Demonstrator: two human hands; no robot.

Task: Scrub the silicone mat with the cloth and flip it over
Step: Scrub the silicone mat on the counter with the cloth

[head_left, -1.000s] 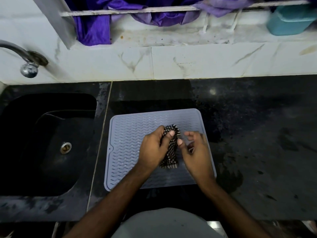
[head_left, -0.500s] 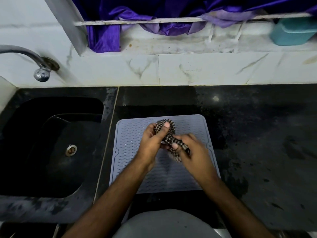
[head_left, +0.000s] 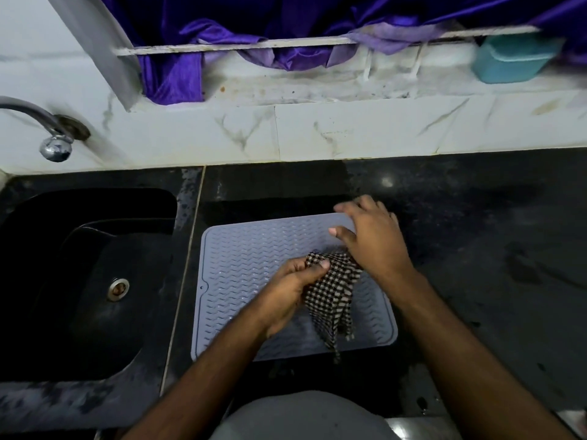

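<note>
I find no legible text, label, brand, number or sign anywhere in the head view.

A home kitchen: black sink [head_left: 95, 281], tap [head_left: 47, 134], stone counter [head_left: 476, 249].
</note>
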